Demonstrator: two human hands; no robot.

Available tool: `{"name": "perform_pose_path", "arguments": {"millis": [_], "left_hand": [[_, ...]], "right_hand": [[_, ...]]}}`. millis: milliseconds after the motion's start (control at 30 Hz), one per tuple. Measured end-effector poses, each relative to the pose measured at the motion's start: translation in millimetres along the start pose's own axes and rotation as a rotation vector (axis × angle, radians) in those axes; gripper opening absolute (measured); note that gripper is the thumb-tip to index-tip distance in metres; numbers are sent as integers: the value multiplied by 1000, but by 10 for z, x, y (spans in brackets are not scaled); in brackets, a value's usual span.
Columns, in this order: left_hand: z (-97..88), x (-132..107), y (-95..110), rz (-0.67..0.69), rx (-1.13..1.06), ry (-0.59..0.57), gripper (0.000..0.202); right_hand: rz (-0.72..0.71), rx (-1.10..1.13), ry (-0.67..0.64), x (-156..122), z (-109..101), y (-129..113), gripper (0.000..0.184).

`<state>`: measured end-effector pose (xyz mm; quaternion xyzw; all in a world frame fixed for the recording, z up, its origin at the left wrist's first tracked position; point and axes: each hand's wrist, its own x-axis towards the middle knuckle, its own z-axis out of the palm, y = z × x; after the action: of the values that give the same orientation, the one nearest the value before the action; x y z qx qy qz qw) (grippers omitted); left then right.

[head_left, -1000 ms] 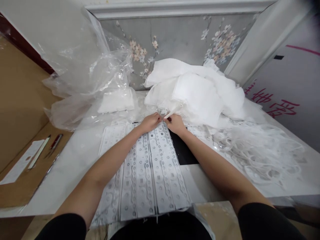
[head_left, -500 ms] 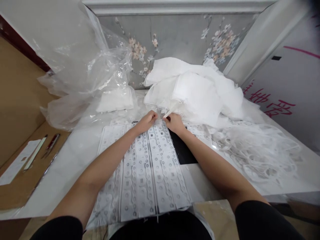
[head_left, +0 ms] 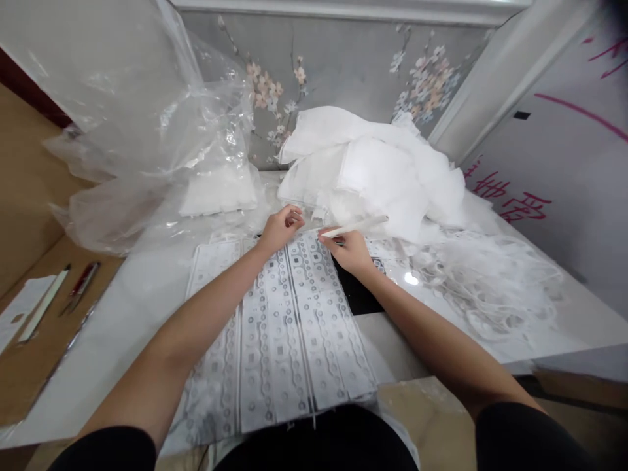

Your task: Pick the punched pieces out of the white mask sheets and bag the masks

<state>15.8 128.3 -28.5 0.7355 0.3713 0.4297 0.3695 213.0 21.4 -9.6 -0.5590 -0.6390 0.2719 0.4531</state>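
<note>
Where the hands meet: at the far end of a long white punched sheet [head_left: 289, 327] that lies flat on the pale table [head_left: 132, 314] and runs from the person's body away toward the wall.
Left hand: the left hand [head_left: 279, 227] rests curled at the sheet's far edge, fingers bent closed and pressing or pinching it there, seemingly to hold it steady; whether they grip the edge I cannot tell.
Right hand: the right hand [head_left: 349, 250] is closed around a thin white stick-like tool [head_left: 354, 227], held like a pen, its near tip touching the sheet.
Sheet: several strips side by side, patterned with small holes, flat under both forearms for easy reach.
Behind the hands: a heap of white material [head_left: 387, 176], just beyond the fingertips.
Right of the sheet: a tangle of white cut-out waste [head_left: 490, 288].
Far left: crumpled clear plastic bags [head_left: 147, 131], and pens [head_left: 81, 288] on a brown surface, well apart.
</note>
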Motion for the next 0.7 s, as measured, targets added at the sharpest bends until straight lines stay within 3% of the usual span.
{"name": "perform_pose_path", "arguments": {"millis": [100,200,300,400,533,700], "left_hand": [[-23,-23,55,36,58,-42,16],[-82,-54,129,104,89,-206,18],[-124,-79,181,204,160,-408,34],[-125,-97,214,268,255,-528,50],[-109,-126,274,264,340,-614,63],[-93,-188,343,215,456,-665,93]], "right_hand": [[33,-32,-102,-131,34,17,17],[58,-80,-124,-178,49,50,14],[66,-58,-131,-178,45,60,13],[44,-38,-144,-176,38,59,13],[9,-61,-155,-180,37,60,14],[-81,-214,-178,-193,25,3,14]]}}
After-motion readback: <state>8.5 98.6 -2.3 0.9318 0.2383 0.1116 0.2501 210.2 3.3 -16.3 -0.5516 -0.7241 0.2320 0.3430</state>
